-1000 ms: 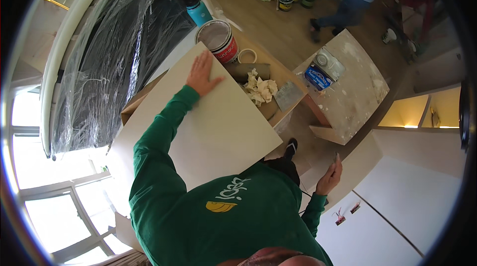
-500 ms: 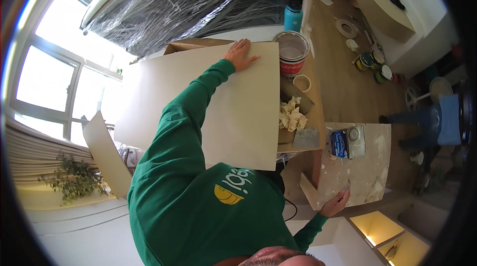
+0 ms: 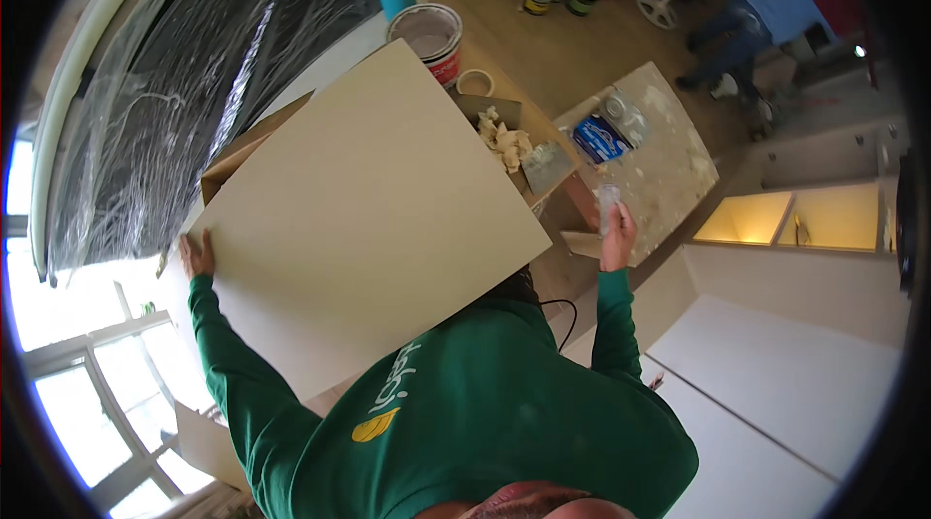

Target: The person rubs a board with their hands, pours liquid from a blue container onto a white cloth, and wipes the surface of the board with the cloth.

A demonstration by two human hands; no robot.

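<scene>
Since the earlier frame our left hand (image 3: 199, 252) has slid from the far edge of the cream board (image 3: 369, 218) to its left corner, where it curls around the edge. Our right hand (image 3: 617, 238) has risen to the right and closes on a small clear plastic piece (image 3: 607, 201). Between our hands, the board's long axis runs from near left to far right. Beyond it stand a paint bucket (image 3: 429, 37), a tape roll (image 3: 474, 82) and crumpled rags (image 3: 504, 139).
</scene>
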